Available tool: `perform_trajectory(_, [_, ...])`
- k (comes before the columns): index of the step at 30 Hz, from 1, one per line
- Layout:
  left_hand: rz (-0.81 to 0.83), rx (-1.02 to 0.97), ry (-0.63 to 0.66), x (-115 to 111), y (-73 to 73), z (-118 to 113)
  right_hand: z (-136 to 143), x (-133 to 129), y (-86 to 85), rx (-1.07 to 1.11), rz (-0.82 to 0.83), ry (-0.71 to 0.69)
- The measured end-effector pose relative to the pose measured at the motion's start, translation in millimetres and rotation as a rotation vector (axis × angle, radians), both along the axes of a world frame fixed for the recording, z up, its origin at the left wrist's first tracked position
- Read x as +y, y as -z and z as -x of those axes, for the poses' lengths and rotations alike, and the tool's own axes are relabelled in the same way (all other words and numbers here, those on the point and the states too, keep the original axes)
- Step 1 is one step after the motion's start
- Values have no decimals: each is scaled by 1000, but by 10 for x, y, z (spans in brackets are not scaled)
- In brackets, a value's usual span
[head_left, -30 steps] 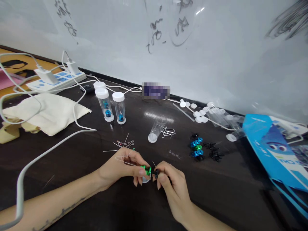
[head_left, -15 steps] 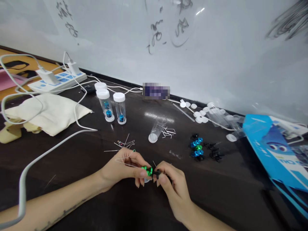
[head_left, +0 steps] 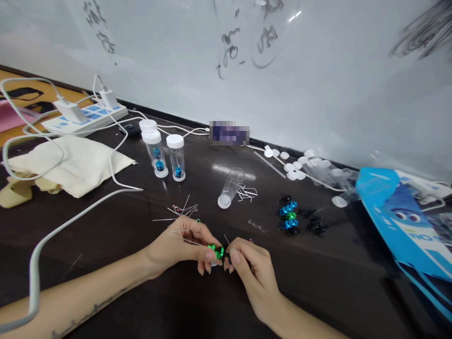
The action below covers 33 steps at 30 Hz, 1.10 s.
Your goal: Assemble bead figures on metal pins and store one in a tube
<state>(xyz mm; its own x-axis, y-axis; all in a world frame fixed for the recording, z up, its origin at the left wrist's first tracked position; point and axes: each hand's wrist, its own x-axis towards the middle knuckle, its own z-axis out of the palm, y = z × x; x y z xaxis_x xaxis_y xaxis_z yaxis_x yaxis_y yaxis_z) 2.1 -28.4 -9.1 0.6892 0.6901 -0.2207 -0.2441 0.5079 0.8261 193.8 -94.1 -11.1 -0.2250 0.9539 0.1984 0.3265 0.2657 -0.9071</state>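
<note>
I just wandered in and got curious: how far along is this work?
Capped tubes with blue pieces inside look done. The left hand holds a green piece; the right hand, a black piece at its end. Loose pieces and white caps on the table seem left.

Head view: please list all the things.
Green spool: one, green, centre
Black piece: one, black, centre
Capped tubes: three, clear-white, left
Loose tubes: several, clear, centre and right
Wires: many, silvery, centre
Small parts: many, blue, green, black, right
Discs: many, white, back right
Bag: one, blue-white, far right
Cloth: one, cream, left
Power strip: one, white-blue, back left
Chargers: two, white, on strip
Cables: several, white, left and back
Dark object: one, black, behind cloth
Pixelated object: one, purple, back
Whiteboard: one, white, back
Table: one, dark, beneath
Left hand: one, centre, on spool
Right hand: one, centre, on black piece
</note>
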Motion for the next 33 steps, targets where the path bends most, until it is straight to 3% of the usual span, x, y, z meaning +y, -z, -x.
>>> perform_trajectory(13, [-9, 17, -41, 44, 24, 27, 9, 19, 11, -72, -11, 39])
perform_trajectory(22, [-18, 24, -27, 72, 48, 39, 30, 56, 14, -9, -90, 69])
perform_trajectory(28, [-18, -12, -14, 53, 27, 38, 9, 12, 13, -62, 18, 45])
perform_trajectory(33, [-17, 4, 14, 34, 18, 29, -14, -3, 29, -107, 14, -1])
